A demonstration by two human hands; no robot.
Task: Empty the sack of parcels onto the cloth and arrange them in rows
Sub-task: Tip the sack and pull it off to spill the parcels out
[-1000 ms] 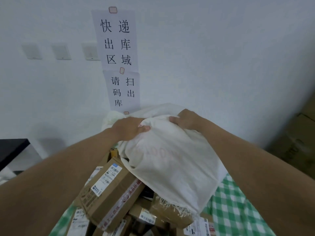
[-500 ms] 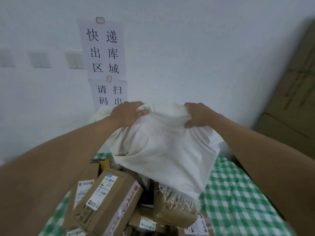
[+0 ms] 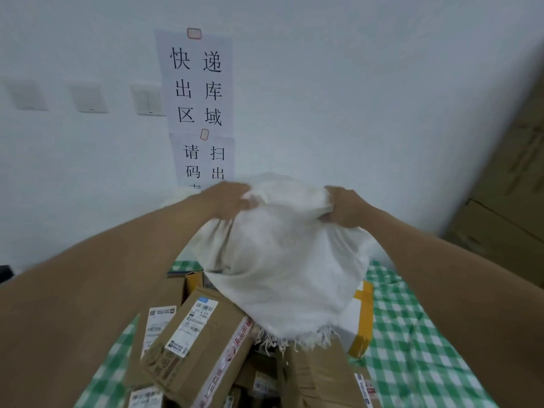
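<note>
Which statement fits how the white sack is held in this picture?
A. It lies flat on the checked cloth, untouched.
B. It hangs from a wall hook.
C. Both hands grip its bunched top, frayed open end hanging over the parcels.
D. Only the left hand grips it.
C: the left hand and the right hand each clutch the bunched top of the sack, whose frayed mouth hangs over the cardboard parcels on the green checked cloth.
</note>
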